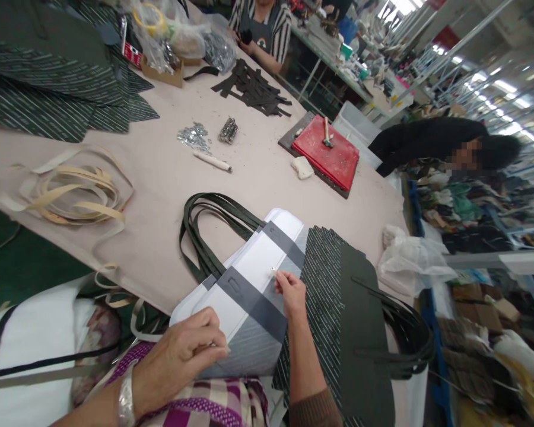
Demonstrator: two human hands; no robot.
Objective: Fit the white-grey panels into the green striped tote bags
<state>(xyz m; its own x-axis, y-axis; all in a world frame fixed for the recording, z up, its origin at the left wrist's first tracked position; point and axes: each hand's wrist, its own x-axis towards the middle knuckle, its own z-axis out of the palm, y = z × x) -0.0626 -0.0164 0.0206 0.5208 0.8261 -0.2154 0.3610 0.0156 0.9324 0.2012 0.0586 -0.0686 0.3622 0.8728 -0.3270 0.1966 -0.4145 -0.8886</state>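
A white and grey bag panel (pixel 260 258) with dark grey strips and long dark handles (pixel 204 228) lies at the table edge before me. Over its middle, my right hand (pixel 290 292) pinches a small shiny metal piece (pixel 273 272) between thumb and fingertips. My left hand (pixel 191 350), with its fingers curled in, is at the panel's near left corner; whatever its fingertips hold, if anything, is hidden. To the right lies a stack of dark striped panels (pixel 323 296) with black handles (pixel 409 332).
Cream tape (pixel 78 193) lies coiled at left. Farther back are loose metal pieces (pixel 194 136), a pale stick-like tool (pixel 212 161), dark strips (pixel 251 89) and a hammer (pixel 327 133) on a red pad (pixel 323 155). One person (pixel 262 35) sits opposite; another (pixel 427 139) bends at right.
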